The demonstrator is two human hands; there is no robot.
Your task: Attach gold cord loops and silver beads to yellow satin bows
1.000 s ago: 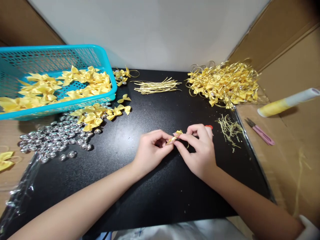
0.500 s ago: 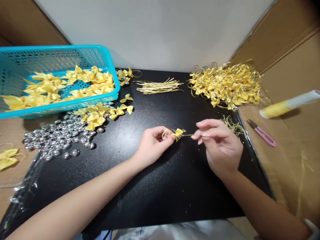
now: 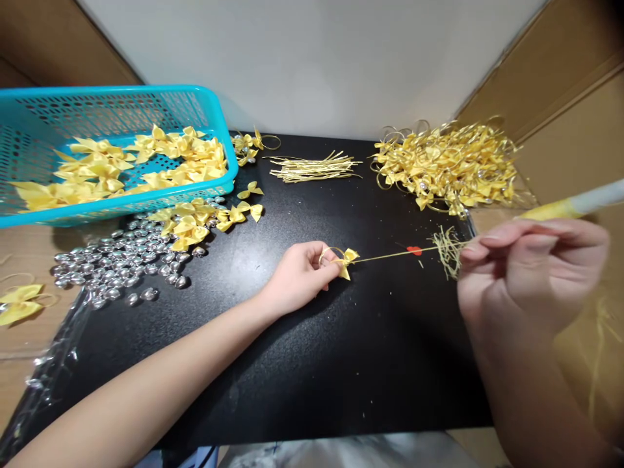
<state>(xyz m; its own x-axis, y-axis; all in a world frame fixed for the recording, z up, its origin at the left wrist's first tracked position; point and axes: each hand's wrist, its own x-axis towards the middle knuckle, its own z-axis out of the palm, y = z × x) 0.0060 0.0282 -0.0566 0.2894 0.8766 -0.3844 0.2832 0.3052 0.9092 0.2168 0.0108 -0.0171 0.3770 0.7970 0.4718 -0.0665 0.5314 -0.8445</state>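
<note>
My left hand [image 3: 305, 276] pinches a small yellow ribbon bow [image 3: 348, 257] by its gold cord loop, just above the black tabletop. From the bow a thin gold cord [image 3: 385, 257] runs taut to the right, over a small red heart-shaped piece [image 3: 414, 250] and the heap of cut cord ends [image 3: 448, 252]. The cord's far end reaches the fingertips of my right hand [image 3: 526, 273], which is closed on it at the table's right edge. The exact grip there is partly hidden by the fingers.
A turquoise basket [image 3: 221, 140] holds yellow bows at back left. Silver beads [image 3: 117, 260] and loose bows [image 3: 188, 227] lie before it. Cut gold cords [image 3: 314, 168] lie at the back middle. Looped bows [image 3: 446, 162] are heaped back right, near a yellow-and-white roll [image 3: 580, 200].
My right hand has moved right, and the cord between my hands is now longer and straight. It now covers the pink-handled snips. My left hand has stayed almost still with the bow.
</note>
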